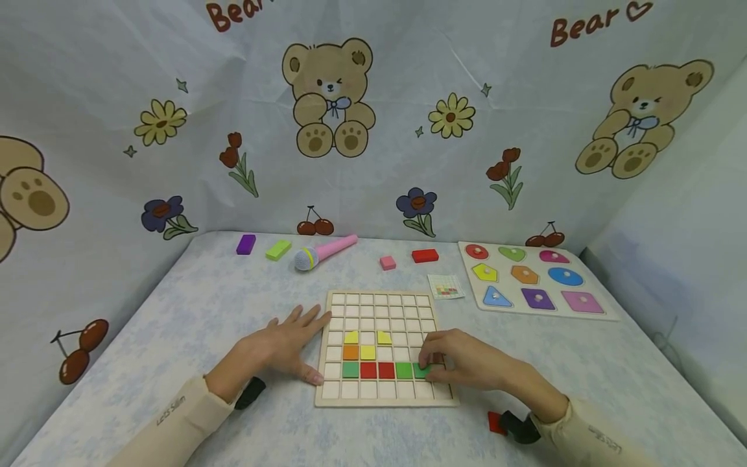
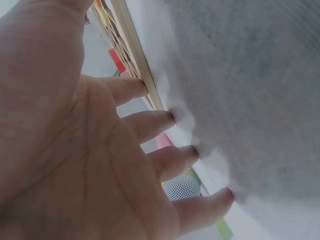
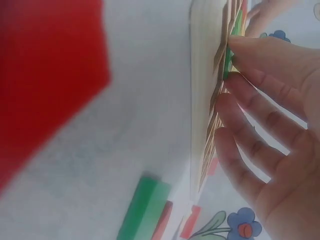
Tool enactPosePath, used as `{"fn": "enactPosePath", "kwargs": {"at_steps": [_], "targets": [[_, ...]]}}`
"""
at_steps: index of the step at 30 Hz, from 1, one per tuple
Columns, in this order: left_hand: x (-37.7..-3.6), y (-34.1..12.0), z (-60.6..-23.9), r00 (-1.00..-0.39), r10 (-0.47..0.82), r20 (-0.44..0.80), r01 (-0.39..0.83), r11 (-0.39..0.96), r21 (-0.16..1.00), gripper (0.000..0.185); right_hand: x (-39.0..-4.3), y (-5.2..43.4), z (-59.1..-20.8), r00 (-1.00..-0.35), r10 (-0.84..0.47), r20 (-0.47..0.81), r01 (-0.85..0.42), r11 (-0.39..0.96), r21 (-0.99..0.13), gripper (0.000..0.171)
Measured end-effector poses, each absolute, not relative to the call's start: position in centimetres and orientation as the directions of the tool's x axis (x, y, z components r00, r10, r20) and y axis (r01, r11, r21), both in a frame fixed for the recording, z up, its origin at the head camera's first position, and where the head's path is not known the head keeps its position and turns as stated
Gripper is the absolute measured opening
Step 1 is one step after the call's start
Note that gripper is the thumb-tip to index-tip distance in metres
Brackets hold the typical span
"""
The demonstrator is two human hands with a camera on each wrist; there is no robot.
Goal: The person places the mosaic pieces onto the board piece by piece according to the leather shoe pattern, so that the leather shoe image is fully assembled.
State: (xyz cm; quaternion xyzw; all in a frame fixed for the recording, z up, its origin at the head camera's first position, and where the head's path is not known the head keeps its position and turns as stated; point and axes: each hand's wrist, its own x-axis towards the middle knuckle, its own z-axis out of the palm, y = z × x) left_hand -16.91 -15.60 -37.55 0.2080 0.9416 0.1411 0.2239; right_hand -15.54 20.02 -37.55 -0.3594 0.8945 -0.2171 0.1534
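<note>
A wooden grid board (image 1: 387, 403) lies on the table with coloured square tiles in some cells. Its coloured row shows a green tile (image 1: 351, 370), two red tiles (image 1: 377, 370) and two more green ones. At the right end of that row my right hand (image 1: 467, 360) pinches a green tile (image 3: 228, 62) between thumb and index finger, low at the grid. Above the row are an orange tile (image 1: 351, 353) and several yellow tiles (image 1: 367, 353). My left hand (image 1: 283, 347) spreads its fingers along the board's left edge; its thumb touches the frame.
A small pattern card (image 1: 446, 287) lies behind the board. Farther right is a shape puzzle (image 1: 493, 310). Along the back are a toy microphone (image 1: 327, 253) and purple (image 1: 246, 244), lime (image 1: 278, 250), pink (image 1: 388, 263) and red (image 1: 425, 255) blocks. A red piece (image 1: 496, 422) lies by my right wrist.
</note>
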Motion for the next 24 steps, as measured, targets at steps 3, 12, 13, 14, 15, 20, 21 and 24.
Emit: {"fn": "enactPosePath", "kwargs": {"at_steps": [3, 12, 13, 14, 15, 20, 21, 24], "targets": [[-16.9, -15.6, -37.5, -0.816, 0.45, -0.363, 0.324, 0.876, 0.358, 0.121, -15.6, 19.8, -37.4, -0.691, -0.713, -0.116, -0.591, 0.651, -0.477, 0.008], [-17.0, -15.5, -37.6, -0.816, 0.448, -0.365, 0.327, 0.879, 0.348, 0.121, -15.3, 21.5, -37.2, -0.71, -0.693, -0.126, -0.557, 0.662, -0.501, 0.011], [-17.0, -15.5, -37.6, -0.815, 0.45, -0.365, 0.328, 0.878, 0.35, 0.121, -15.3, 21.9, -37.2, -0.717, -0.686, -0.124, -0.549, 0.666, -0.505, 0.012], [-16.9, -15.5, -37.6, -0.815, 0.452, -0.364, 0.329, 0.876, 0.352, 0.121, -15.2, 22.3, -37.2, -0.725, -0.677, -0.124, -0.54, 0.671, -0.507, 0.013], [-16.9, -15.5, -37.6, -0.814, 0.453, -0.364, 0.329, 0.876, 0.353, 0.121, -15.2, 22.8, -37.1, -0.736, -0.666, -0.125, -0.529, 0.68, -0.508, 0.015], [-16.8, -15.5, -37.4, -0.813, 0.456, -0.361, 0.334, 0.874, 0.353, 0.121, -15.0, 25.0, -36.7, -0.786, -0.606, -0.124, -0.484, 0.727, -0.487, 0.018], [-16.8, -15.5, -37.4, -0.814, 0.456, -0.36, 0.334, 0.874, 0.352, 0.121, -15.0, 25.3, -36.7, -0.793, -0.596, -0.124, -0.478, 0.735, -0.481, 0.019], [-16.9, -15.5, -37.4, -0.814, 0.455, -0.361, 0.334, 0.875, 0.35, 0.121, -14.7, 26.3, -36.6, -0.81, -0.57, -0.134, -0.455, 0.757, -0.469, 0.02]]}}
